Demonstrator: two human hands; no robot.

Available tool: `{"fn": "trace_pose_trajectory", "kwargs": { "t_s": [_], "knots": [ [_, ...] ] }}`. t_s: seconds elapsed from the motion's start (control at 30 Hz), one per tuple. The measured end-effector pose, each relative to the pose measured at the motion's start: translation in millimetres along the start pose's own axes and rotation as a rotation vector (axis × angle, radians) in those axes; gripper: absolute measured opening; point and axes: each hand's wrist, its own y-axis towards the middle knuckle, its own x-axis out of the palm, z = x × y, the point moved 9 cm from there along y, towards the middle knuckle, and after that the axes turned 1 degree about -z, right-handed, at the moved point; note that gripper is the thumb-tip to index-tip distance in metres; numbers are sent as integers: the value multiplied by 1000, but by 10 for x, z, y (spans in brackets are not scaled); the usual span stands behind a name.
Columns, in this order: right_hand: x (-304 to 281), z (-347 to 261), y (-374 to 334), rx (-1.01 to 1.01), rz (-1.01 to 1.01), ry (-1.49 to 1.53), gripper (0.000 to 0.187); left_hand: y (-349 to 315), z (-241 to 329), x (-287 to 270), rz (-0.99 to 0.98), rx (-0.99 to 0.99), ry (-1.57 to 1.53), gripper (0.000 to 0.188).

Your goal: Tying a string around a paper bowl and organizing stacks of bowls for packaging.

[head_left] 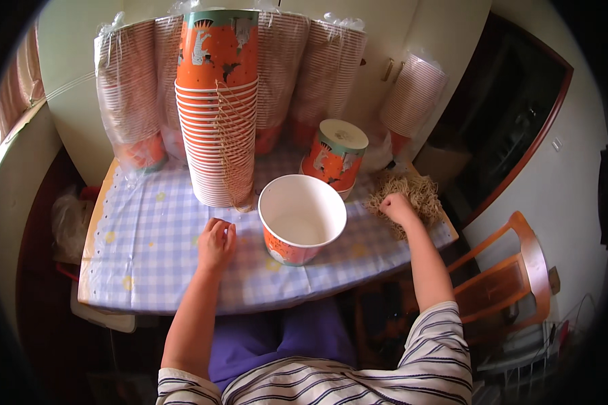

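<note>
An open paper bucket (302, 217) was seen near the middle of the table (148, 270), upright but tipped slightly toward six o'clock, its mouth turned up and its long axis close to vertical. Nothing could be seen inside it; the interior was plain white, the outer wall orange with pale printed figures. At one o'clock from it, a second bucket (336, 156) of the same print was stood upside down, its white base uppermost. At eleven o'clock, a tall stack (217, 108) of nested orange buckets was set mouth-down, with thin cords hanging down its side. Behind the stack, at twelve o'clock, further stacks were wrapped in clear plastic sleeves (132, 101), their ribbed rims showing through as pale stripes; one more sleeved stack (413, 94) was leaned against the wall at two o'clock.

The left hand (216, 243) was laid on the checked tablecloth at nine o'clock from the open bucket, just beside it but not touching, fingers curled under and grasping nothing that could be seen. The right hand (398, 208) was closed into a heap of tan twine (412, 196) at three o'clock from the bucket, near the table's edge; strands were gathered in its fist. A wooden chair (513, 270) was stood at four o'clock, off the table.
</note>
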Motion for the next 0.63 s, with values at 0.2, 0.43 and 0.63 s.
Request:
{"fn": "trace_pose_trajectory", "kwargs": {
  "t_s": [0.2,0.43,0.63],
  "knots": [
    [-9,-237,37,-294,172,-69,8,-6,59,20,-11,12,26,11],
    [198,-400,144,-291,159,-546,13,4,67,1,22,46,64,13],
    [107,-89,318,71,-175,-163,17,-13,14,27,-4,26,65,13]
  ]
}}
